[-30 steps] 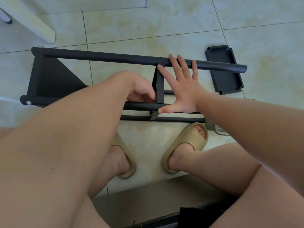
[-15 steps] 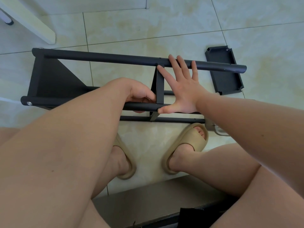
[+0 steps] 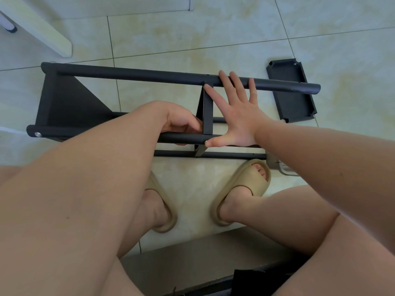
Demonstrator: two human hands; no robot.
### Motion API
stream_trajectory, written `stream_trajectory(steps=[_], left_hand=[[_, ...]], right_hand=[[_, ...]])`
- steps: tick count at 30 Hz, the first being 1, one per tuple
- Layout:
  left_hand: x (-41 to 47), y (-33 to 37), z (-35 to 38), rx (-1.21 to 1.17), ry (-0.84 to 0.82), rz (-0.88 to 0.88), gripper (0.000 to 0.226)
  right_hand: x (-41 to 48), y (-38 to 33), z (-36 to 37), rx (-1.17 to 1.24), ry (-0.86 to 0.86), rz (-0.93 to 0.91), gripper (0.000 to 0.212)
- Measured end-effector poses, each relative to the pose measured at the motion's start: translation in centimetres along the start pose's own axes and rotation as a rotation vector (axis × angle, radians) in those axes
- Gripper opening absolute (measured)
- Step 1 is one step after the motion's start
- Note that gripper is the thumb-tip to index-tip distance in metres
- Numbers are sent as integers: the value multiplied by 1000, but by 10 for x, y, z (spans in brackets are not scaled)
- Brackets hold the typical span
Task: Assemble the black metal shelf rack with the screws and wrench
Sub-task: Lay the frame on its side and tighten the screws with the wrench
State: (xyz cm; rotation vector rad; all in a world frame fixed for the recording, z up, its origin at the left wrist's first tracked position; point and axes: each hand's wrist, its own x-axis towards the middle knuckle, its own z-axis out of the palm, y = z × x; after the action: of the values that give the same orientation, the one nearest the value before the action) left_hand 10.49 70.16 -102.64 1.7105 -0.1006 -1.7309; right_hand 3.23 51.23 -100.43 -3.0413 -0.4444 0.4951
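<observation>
On the near tube (image 3: 181, 138) of the black metal shelf rack (image 3: 132, 74), the left hand (image 3: 181, 122) is curling round the bar, just left of the middle shelf panel (image 3: 207, 112). Can't tell if it's holding anything else. The right hand (image 3: 237, 118) is lying spread wide and flat, fingertips (image 3: 223, 74) resting on the far tube and the thumb (image 3: 210, 143) pressing the near tube just right of that panel. The rack is lying on its side on the tiled floor (image 3: 171, 35), long axis running left to right. Its end panel (image 3: 70, 103) is sitting at the left, and the open tube ends are pointing right. Tubes are round and matte black, panels flat sheet. A silver screw head (image 3: 38, 134) is showing in the near tube's left end. A loose black tray (image 3: 292, 92) with a raised rim is lying by the far tube's right end. Beige foam sandals (image 3: 241, 189) are sitting just beside the lower rail.
</observation>
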Motion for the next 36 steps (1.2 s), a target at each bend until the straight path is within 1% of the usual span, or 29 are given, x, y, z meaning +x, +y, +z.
stream_trajectory(steps=[2,4,7,9,13,18,26,28,30,33,36], left_hand=[[0,0,-1,-53,-19,-10,25],[1,-1,-2,-83,1,-38,32],[3,0,-1,-34,35,-87,29],[5,0,0,2,49,-101,32],[4,1,1,10,62,-90,18],[2,1,1,13,50,-59,14],[1,-1,-1,2,-9,-5,19],[2,-2,-4,-30,-40,27,22],[3,-4,-6,-87,-37,47,26],[5,-3,-4,-93,1,13,28],[4,1,0,-22,11,-37,31]], right_hand=[[0,0,0,3,2,1,132],[0,0,0,0,3,0,132],[1,0,1,-2,3,0,132],[0,0,1,-2,4,0,133],[0,0,1,1,3,1,133],[0,0,1,-1,4,0,132],[0,0,0,-6,-2,2,133],[0,0,0,-4,0,2,133],[0,0,0,0,2,2,133],[0,0,1,-1,5,2,132],[0,0,1,-2,7,0,133]])
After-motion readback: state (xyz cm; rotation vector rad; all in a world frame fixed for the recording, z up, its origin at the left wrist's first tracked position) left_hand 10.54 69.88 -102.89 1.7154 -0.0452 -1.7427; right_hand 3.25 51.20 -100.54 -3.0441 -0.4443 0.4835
